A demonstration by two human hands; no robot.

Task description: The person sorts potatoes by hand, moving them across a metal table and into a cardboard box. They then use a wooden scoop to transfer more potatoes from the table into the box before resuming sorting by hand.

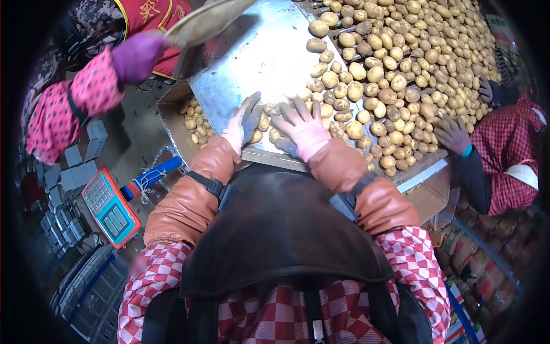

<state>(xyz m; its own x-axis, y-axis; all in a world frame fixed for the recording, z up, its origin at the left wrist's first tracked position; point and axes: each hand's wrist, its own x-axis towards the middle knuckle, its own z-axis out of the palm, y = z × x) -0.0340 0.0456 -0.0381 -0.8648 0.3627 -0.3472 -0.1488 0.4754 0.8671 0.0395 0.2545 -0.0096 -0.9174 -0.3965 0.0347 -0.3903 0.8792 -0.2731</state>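
Both of my hands are gloved and rest low over the metal table at its near edge. My left hand has its fingers stretched out, its inner side against a few potatoes. Over the potatoes just to the right, my right hand lies palm down with its fingers spread. A small potato sits between the two hands, close to the right fingertips. More potatoes lie loose beyond my right hand. What is under my right palm is partly hidden.
A large potato heap covers the right side. At right, a co-worker's gloved hand touches it. Upper left, another person's purple-gloved hand is by a pale round object. A box of potatoes and a scale stand left.
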